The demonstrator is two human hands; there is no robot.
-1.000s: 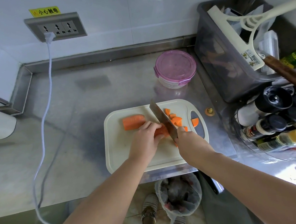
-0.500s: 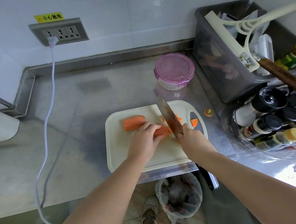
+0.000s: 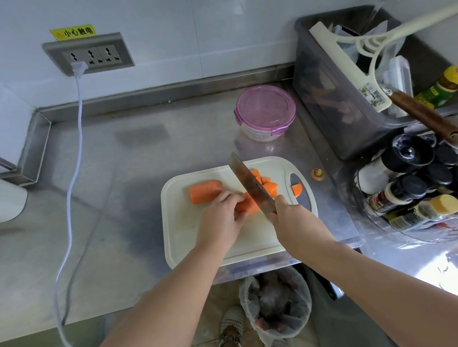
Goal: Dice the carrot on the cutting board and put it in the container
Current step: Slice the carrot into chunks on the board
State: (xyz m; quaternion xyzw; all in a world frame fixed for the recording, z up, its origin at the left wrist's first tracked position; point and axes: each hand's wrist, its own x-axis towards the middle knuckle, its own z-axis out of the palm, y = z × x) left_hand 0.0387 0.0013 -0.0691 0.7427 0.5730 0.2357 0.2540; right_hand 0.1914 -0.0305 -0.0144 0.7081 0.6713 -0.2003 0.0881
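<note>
1. Orange carrot piece (image 3: 247, 207) lies mid cutting board (image 3: 189, 242), pinned by the left hand (image 3: 220, 219), whose curled fingers grip it from the 8 o'clock side.
2. Right hand (image 3: 292, 217) is wrapped tight round the knife (image 3: 250, 184) handle. The blade, lifted half a second ago, is down against the piece again, beside the left fingertips.
3. Diced pieces (image 3: 266, 184) sit heaped at the board's 2 o'clock; a second chunk (image 3: 205, 191) waits uncut at 10 o'clock.
4. Lidded container (image 3: 265, 112) stands on the surface (image 3: 117, 207) at 1 o'clock, apart from the board. Dicing looks roughly half done, with the transfer not begun.
</note>
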